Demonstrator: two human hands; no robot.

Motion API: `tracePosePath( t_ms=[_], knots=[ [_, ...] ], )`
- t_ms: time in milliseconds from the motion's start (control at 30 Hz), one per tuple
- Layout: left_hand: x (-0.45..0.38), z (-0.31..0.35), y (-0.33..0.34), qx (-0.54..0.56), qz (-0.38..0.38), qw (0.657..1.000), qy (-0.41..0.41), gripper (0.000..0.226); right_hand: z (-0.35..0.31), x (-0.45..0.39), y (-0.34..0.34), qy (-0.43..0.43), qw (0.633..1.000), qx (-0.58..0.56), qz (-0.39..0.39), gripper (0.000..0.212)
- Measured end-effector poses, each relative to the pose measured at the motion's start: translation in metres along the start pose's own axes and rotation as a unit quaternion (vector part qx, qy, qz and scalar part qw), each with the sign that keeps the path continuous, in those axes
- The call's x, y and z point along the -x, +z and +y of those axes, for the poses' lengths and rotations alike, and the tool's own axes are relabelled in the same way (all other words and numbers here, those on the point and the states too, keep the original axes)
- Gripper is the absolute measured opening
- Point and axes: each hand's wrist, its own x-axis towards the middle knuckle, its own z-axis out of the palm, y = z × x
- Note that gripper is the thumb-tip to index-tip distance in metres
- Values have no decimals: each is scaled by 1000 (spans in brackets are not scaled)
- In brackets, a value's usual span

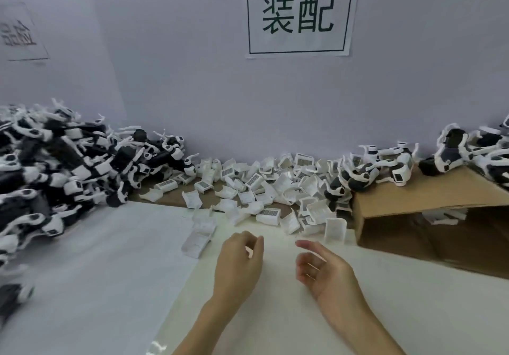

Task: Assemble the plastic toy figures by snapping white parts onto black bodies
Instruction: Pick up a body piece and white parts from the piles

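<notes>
My left hand [239,261] hovers over the table's middle with loosely curled fingers and holds nothing. My right hand [321,268] is beside it, palm turned inward, fingers relaxed and empty. Just beyond both hands lies a heap of loose white parts [264,189], many with barcode labels. One larger white part [197,240] lies left of my left hand. A big pile of black-and-white toy figures [55,167] fills the left side. More figures [385,170] lie at the back right.
A brown cardboard box [418,206] lies on its side at the right, with figures on top and white parts inside. A white sheet [96,272] covers the table's left half. A wall with a printed sign [298,13] closes the back.
</notes>
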Motion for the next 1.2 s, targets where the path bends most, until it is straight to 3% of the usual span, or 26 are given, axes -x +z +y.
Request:
tracePosePath(
  t_ms=[100, 200, 333, 433, 500, 533, 600, 733, 867, 967, 1200],
  knots=[
    [-40, -7, -14, -19, 40, 998, -32, 19, -1, -6, -1, 18, 1000, -9, -17, 34],
    [-99, -23, -51, -152, 90, 984, -31, 29, 2, -13, 0, 19, 999, 25, -36, 35],
    [-172, -73, -127, -401, 67, 909, -88, 37, 8, -18, 0, -2, 993, 92, -76, 38],
    [-201, -124, -179, -500, 30, 848, -176, 47, 10, -20, 1, 0, 988, 125, -95, 39],
    [-213, -159, -198, -519, -9, 828, -214, 51, 10, -21, 2, 2, 986, 132, -101, 33],
    [-218, -173, -201, -509, -34, 831, -221, 53, 9, -21, 2, 2, 986, 132, -105, 27],
    [-223, -195, -199, -473, -51, 852, -219, 53, 10, -21, 2, -3, 986, 131, -104, 37],
    [-214, -214, -190, -479, 22, 865, -150, 34, 7, -19, 5, -12, 984, 144, -105, 26],
    [-191, -197, -182, -448, 83, 888, -61, 20, 7, -16, 3, -20, 985, 142, -96, 30],
    [-162, -164, -165, -357, 115, 926, -27, 17, 6, -14, 1, -15, 985, 142, -94, 30],
    [-65, -49, -111, -65, 87, 991, 83, 20, -2, -14, 2, 22, 996, 72, -54, 38]
  ],
)
